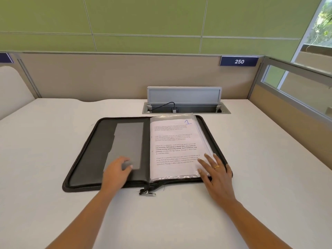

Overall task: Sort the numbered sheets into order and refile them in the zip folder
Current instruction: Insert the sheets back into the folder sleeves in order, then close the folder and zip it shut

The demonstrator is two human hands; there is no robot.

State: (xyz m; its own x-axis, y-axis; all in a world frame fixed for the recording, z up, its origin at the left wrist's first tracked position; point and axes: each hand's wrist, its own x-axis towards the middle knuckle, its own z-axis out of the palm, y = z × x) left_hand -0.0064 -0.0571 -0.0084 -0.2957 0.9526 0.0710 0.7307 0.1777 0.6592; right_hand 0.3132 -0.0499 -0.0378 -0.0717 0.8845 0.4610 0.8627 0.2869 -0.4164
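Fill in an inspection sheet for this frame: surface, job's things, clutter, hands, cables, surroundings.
Surface: white desk, carrying the zip folder.
Job's things: zip folder open flat; sheet marked 1 tops the sleeved stack on its right half.
Clutter: nothing seen.
Hands: left hand rests on the folder's left half, fingers bent, grip unclear; right hand lies flat on the stack's lower right corner.
Cables: black cable runs into the open socket box.
Surroundings: beige partition, sign 250, green wall, window at right.

Bright, even light is recorded, daylight at the window (323,24). Edges are bowed; sheet (175,146) print is blurred.
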